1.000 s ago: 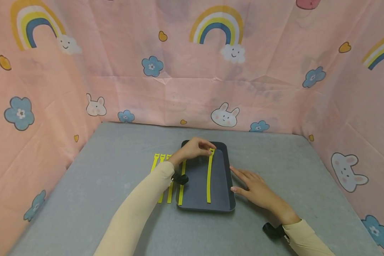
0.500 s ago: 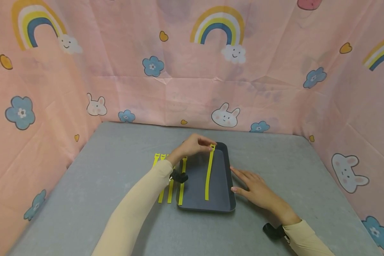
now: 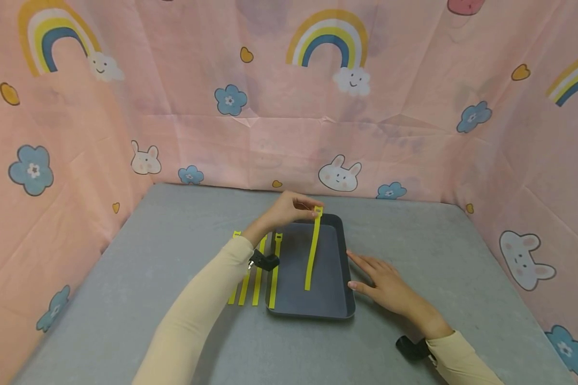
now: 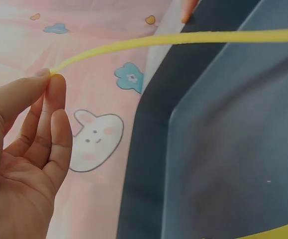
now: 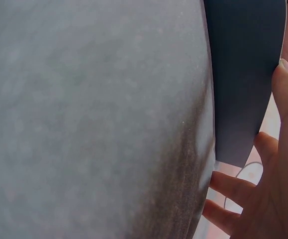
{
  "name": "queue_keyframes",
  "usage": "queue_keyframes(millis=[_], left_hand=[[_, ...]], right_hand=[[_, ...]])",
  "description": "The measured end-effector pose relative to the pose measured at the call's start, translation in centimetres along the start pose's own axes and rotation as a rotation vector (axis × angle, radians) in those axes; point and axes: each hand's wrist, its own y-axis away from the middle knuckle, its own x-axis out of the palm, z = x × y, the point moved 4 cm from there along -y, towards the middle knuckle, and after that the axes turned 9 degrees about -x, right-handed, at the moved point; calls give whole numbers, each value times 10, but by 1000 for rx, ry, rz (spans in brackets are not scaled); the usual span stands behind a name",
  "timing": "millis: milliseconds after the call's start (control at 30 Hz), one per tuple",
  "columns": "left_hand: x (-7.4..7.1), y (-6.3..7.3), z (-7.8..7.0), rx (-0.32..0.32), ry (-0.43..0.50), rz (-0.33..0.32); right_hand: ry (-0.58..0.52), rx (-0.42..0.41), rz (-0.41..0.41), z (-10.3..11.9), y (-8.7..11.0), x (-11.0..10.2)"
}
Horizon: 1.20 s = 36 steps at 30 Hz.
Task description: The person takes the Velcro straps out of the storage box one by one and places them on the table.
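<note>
My left hand (image 3: 286, 209) pinches a yellow hook-and-loop cable tie (image 3: 311, 251) by its slotted head, between thumb and fingertips. The tie hangs at a slant over the dark grey tray (image 3: 296, 291); in the left wrist view its strip (image 4: 183, 38) bows across the tray's rim. A second yellow tie (image 3: 273, 289) lies lengthwise along the tray's left side. Three more ties (image 3: 257, 283) lie side by side on the table left of it, partly hidden by the left wrist. My right hand (image 3: 387, 283), fingers extended, touches the tray's right side with thumb and fingertips.
A grey table (image 3: 149, 310) carries everything. Pink patterned cloth (image 3: 270, 144) hangs around its back and sides. Each wrist wears a black camera, the left one (image 3: 265, 261) hanging low over the ties.
My left hand has risen and moved slightly away from me, lifting the pinched cable tie from the tray's floor. The right hand and the tray have stayed still.
</note>
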Motion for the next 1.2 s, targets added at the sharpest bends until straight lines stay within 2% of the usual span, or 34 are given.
queue_keyframes(millis=[333, 567, 967, 1200], left_hand=[[-9, 6, -16, 35, 2, -12], [-22, 12, -24, 38, -20, -53], [-59, 37, -43, 46, -2, -98], [-87, 59, -46, 2, 44, -139]], right_hand=[[-1, -16, -15, -1, 1, 0], [-15, -12, -9, -2, 2, 1], [-9, -22, -22, -1, 2, 0], [0, -24, -20, 0, 1, 0]])
